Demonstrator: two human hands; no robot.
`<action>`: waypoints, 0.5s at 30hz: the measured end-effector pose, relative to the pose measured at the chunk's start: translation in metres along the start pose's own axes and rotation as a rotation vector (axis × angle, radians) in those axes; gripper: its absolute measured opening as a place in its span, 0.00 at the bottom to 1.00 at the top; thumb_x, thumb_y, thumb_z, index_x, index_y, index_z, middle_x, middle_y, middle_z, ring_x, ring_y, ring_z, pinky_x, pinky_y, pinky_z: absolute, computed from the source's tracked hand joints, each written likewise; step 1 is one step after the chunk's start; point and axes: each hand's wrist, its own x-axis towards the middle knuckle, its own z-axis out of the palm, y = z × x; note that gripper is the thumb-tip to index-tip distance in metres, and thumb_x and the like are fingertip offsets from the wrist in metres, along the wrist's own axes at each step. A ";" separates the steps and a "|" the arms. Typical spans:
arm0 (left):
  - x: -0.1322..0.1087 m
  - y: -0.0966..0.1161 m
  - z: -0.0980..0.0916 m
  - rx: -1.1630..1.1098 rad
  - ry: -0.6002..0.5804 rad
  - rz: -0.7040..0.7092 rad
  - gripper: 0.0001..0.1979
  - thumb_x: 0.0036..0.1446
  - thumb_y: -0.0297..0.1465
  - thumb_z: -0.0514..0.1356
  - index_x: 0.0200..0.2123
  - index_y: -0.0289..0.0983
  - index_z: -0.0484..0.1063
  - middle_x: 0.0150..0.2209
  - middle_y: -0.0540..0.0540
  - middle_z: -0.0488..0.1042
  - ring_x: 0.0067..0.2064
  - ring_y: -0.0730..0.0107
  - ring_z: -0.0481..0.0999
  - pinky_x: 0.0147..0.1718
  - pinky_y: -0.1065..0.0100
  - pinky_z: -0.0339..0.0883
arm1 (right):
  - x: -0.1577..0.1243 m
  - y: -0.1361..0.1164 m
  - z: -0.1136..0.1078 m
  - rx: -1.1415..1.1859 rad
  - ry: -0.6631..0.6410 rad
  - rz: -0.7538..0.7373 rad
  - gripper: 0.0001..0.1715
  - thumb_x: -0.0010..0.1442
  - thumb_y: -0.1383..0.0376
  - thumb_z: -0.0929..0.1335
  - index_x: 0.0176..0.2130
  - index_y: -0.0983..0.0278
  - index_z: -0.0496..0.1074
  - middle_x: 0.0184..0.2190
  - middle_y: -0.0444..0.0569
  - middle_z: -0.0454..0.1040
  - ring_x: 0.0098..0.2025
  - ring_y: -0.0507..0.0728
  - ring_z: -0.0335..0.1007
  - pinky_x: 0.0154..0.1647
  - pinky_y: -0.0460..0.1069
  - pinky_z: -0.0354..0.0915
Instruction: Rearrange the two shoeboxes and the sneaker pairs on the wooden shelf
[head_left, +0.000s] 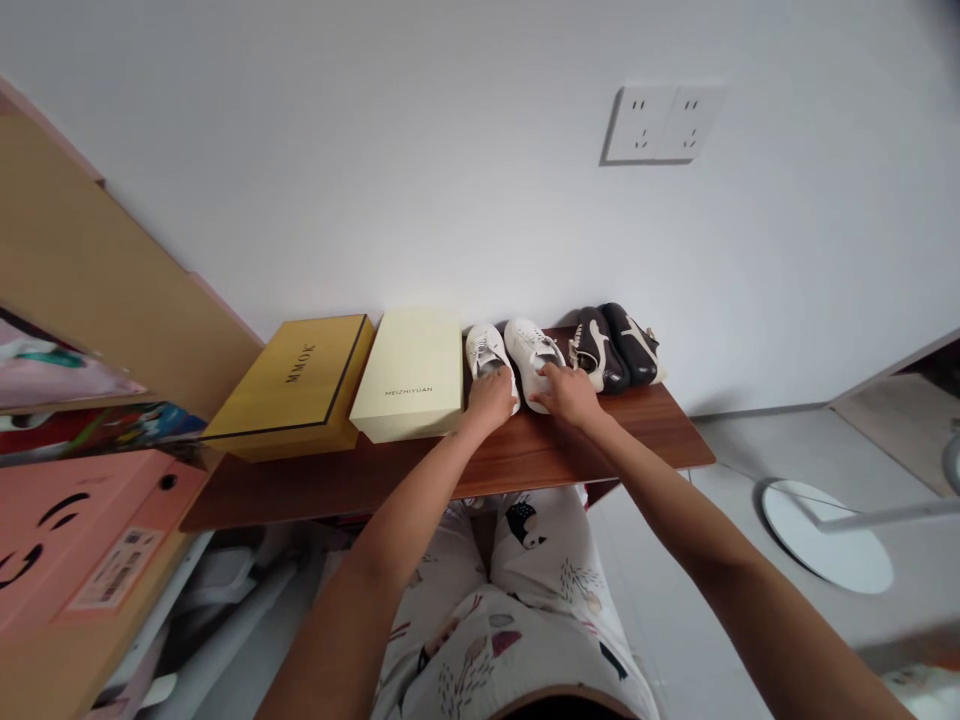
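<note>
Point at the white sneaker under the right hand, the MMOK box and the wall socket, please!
White sneaker [525, 345], head view: on its upper, beside the laces.
MMOK box [285, 400], head view: on its gold lid.
Wall socket [661, 123], head view: on its white faceplate.
</note>
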 end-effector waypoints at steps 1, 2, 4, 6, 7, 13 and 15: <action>0.000 0.000 0.001 0.018 -0.001 0.004 0.19 0.59 0.32 0.63 0.50 0.31 0.63 0.49 0.32 0.74 0.55 0.48 0.73 0.51 0.58 0.63 | 0.001 -0.001 0.000 -0.019 -0.007 -0.007 0.25 0.61 0.53 0.70 0.51 0.65 0.68 0.42 0.58 0.79 0.45 0.63 0.75 0.47 0.53 0.59; 0.000 0.000 0.001 0.030 -0.001 0.004 0.19 0.59 0.32 0.62 0.50 0.31 0.63 0.49 0.32 0.74 0.55 0.48 0.73 0.51 0.57 0.63 | 0.002 -0.003 0.000 -0.036 -0.013 -0.013 0.25 0.61 0.53 0.69 0.51 0.65 0.68 0.42 0.58 0.79 0.46 0.64 0.74 0.47 0.53 0.59; 0.002 -0.001 0.003 0.046 0.000 -0.003 0.19 0.59 0.31 0.62 0.50 0.31 0.63 0.49 0.32 0.74 0.55 0.48 0.73 0.52 0.57 0.63 | 0.005 -0.005 0.000 -0.062 -0.024 -0.018 0.25 0.61 0.53 0.69 0.52 0.65 0.67 0.42 0.58 0.79 0.46 0.64 0.74 0.47 0.53 0.58; 0.003 -0.002 0.003 0.055 -0.002 -0.008 0.19 0.59 0.31 0.62 0.51 0.32 0.63 0.49 0.32 0.74 0.56 0.48 0.72 0.53 0.57 0.62 | 0.007 -0.008 0.001 -0.081 -0.034 -0.018 0.25 0.61 0.54 0.69 0.52 0.65 0.67 0.42 0.59 0.79 0.46 0.64 0.74 0.47 0.53 0.57; 0.004 -0.002 0.003 0.059 -0.004 -0.008 0.19 0.59 0.31 0.62 0.51 0.32 0.63 0.49 0.32 0.74 0.56 0.48 0.72 0.53 0.56 0.62 | 0.009 -0.010 0.000 -0.087 -0.037 -0.017 0.25 0.61 0.54 0.69 0.52 0.66 0.67 0.43 0.59 0.79 0.47 0.64 0.74 0.47 0.54 0.57; 0.008 -0.003 0.004 0.077 -0.016 0.010 0.17 0.59 0.29 0.62 0.50 0.33 0.63 0.49 0.33 0.74 0.57 0.48 0.71 0.55 0.56 0.61 | 0.019 -0.021 0.001 -0.111 -0.053 0.001 0.25 0.61 0.55 0.69 0.51 0.67 0.67 0.44 0.60 0.78 0.47 0.65 0.73 0.47 0.54 0.56; 0.009 -0.003 0.004 0.076 -0.018 0.014 0.17 0.58 0.29 0.62 0.50 0.33 0.64 0.49 0.33 0.74 0.57 0.48 0.71 0.54 0.56 0.62 | 0.021 -0.023 0.003 -0.114 -0.063 0.004 0.25 0.61 0.55 0.69 0.51 0.67 0.67 0.43 0.61 0.78 0.47 0.64 0.73 0.46 0.54 0.56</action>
